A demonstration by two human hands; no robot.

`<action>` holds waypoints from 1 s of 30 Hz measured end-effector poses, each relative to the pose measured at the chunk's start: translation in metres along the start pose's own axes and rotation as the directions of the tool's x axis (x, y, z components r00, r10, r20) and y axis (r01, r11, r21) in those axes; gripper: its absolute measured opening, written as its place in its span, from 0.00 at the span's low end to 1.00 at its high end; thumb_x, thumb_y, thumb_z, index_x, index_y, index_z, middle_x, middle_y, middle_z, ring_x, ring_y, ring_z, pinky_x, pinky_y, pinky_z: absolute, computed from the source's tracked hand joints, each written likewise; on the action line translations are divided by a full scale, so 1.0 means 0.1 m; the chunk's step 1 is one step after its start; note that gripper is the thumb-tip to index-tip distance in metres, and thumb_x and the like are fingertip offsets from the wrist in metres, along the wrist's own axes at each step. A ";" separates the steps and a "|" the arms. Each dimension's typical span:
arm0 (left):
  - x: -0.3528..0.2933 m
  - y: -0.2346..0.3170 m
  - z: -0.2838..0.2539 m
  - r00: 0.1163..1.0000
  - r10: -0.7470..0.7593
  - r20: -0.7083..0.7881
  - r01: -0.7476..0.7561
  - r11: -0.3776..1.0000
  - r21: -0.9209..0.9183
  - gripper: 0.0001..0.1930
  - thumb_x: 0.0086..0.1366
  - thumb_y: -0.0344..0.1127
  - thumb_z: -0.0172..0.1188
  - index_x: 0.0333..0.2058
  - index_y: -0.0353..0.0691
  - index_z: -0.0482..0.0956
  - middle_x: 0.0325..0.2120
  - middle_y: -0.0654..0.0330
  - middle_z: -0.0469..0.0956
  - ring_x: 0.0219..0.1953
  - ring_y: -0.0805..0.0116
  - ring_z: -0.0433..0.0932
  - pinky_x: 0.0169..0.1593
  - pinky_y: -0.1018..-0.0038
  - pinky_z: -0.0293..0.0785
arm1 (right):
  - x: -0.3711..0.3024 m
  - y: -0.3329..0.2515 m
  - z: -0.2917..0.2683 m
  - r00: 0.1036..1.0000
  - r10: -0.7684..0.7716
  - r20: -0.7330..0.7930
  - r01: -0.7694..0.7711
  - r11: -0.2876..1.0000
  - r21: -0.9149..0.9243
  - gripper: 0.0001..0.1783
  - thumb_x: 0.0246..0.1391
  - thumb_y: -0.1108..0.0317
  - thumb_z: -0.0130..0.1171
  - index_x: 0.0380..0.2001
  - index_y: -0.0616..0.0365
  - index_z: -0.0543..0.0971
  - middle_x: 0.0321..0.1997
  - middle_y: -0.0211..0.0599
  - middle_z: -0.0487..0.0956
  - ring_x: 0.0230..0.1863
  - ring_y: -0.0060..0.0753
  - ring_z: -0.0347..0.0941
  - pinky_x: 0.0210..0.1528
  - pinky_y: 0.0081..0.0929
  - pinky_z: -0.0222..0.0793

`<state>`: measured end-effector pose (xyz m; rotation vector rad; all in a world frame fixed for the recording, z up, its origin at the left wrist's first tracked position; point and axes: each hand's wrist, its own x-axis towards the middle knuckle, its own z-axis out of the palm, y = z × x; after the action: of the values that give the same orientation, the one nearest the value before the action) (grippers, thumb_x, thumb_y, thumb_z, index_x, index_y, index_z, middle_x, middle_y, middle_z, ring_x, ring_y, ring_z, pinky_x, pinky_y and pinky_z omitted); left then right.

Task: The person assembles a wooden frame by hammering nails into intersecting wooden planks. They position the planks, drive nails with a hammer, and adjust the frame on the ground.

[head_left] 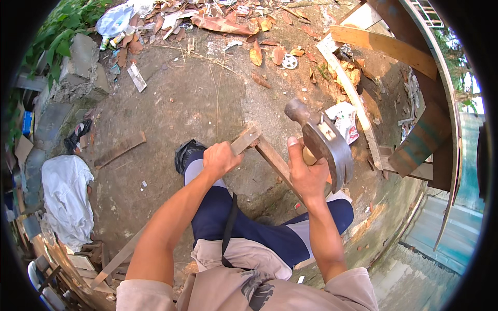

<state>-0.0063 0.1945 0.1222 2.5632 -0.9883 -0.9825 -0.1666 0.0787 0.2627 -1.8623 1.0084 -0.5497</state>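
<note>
Near the navy trousers point(218, 210), the left hand point(222, 161) grips 1 wooden strip point(246, 140), its end jutting past the fist beside a 2nd wooden slat point(276, 159); the right hand point(309, 177) clasps the claw hammer point(328, 145) below its head.

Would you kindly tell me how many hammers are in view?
1. The hammer is in the right hand, its head to the right of the wooden strip that the left hand grips. Others could be hidden, perhaps under the dry leaves.
</note>
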 end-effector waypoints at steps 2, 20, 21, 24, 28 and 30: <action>0.04 0.08 0.00 0.999 0.033 0.004 -0.033 0.999 0.000 0.26 0.53 0.54 0.65 0.33 0.31 0.86 0.29 0.40 0.84 0.36 0.43 0.85 0.44 0.56 0.81 | -0.02 0.59 0.24 0.970 -0.201 -0.135 0.177 0.970 -0.168 0.15 0.63 0.61 0.61 0.42 0.62 0.81 0.27 0.31 0.82 0.28 0.33 0.79 0.34 0.33 0.74; 0.03 0.07 -0.06 0.999 0.025 0.039 -0.022 0.997 -0.078 0.22 0.53 0.49 0.64 0.35 0.33 0.87 0.32 0.41 0.85 0.38 0.45 0.85 0.45 0.58 0.80 | 0.15 0.60 0.31 0.934 0.355 0.041 -0.319 0.880 -0.351 0.21 0.58 0.62 0.66 0.51 0.63 0.80 0.40 0.40 0.83 0.36 0.33 0.78 0.41 0.38 0.75; 0.02 0.06 -0.04 0.999 0.020 0.050 -0.016 0.997 -0.077 0.22 0.53 0.49 0.64 0.35 0.33 0.87 0.32 0.41 0.85 0.38 0.44 0.85 0.46 0.58 0.80 | 0.13 0.56 0.27 0.999 0.014 -0.043 -0.025 0.965 -0.261 0.20 0.59 0.61 0.66 0.49 0.63 0.80 0.34 0.37 0.82 0.33 0.34 0.78 0.39 0.37 0.76; 0.00 0.03 -0.05 0.997 -0.002 0.071 0.007 0.997 -0.079 0.22 0.53 0.49 0.64 0.35 0.33 0.87 0.32 0.41 0.85 0.38 0.44 0.85 0.46 0.58 0.80 | 0.01 0.00 0.04 0.968 0.238 -0.077 -0.236 0.971 0.034 0.21 0.60 0.60 0.65 0.50 0.64 0.80 0.36 0.39 0.83 0.36 0.36 0.78 0.43 0.37 0.75; 0.01 0.05 -0.05 0.997 0.016 0.082 -0.010 0.997 -0.076 0.22 0.53 0.48 0.63 0.35 0.33 0.87 0.32 0.42 0.85 0.38 0.44 0.85 0.46 0.58 0.80 | -0.13 0.31 0.11 0.971 0.229 -0.067 -0.230 0.973 -0.007 0.15 0.64 0.60 0.61 0.41 0.63 0.79 0.33 0.36 0.81 0.34 0.29 0.77 0.39 0.30 0.73; 0.02 0.08 -0.05 0.998 0.029 0.054 -0.024 0.995 -0.093 0.22 0.53 0.48 0.63 0.35 0.33 0.87 0.32 0.42 0.85 0.38 0.44 0.85 0.46 0.57 0.80 | -0.08 0.75 0.38 0.999 0.013 -0.039 -0.022 0.969 -0.244 0.13 0.66 0.61 0.59 0.35 0.61 0.78 0.28 0.31 0.77 0.30 0.24 0.74 0.35 0.26 0.70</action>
<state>-0.0062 0.1869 0.1283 2.4541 -0.9658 -1.0717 -0.1754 0.0865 0.1791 -2.0632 1.1595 -0.4674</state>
